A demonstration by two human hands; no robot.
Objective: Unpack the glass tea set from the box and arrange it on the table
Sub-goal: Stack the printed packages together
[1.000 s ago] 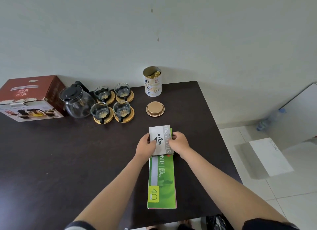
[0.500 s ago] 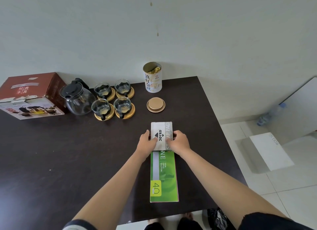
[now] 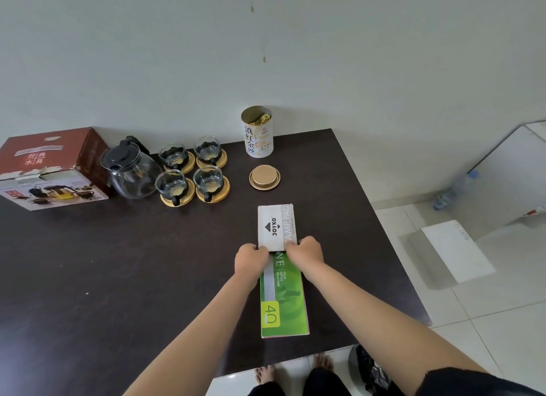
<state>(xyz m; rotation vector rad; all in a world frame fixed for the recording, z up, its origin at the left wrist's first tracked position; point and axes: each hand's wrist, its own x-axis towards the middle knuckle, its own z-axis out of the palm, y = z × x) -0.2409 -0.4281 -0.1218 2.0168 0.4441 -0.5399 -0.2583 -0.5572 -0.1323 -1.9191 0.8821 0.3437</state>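
Teapot (image 3: 130, 171): out of box (image 3: 50, 168), far-left counter (image 3: 88, 277), beside four cups (image 3: 192, 171).
Fingers: my left hand (image 3: 251, 259) and right hand (image 3: 305, 249) grip white carton (image 3: 276, 227).
Risk: shoving carton forward could strike lid (image 3: 264, 177) or cups.

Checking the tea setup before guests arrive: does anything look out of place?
The tea tin stands open, its lid lying apart on the table. Both hands hold a stamp pad box over a green folder, which are no tea things.

White box (image 3: 276, 227): "JOYKO", "AMP PAD". Green folder (image 3: 283, 301): "40", "YOUR OFFICE SOLUTION". Tea canister (image 3: 258, 137): Chinese characters.
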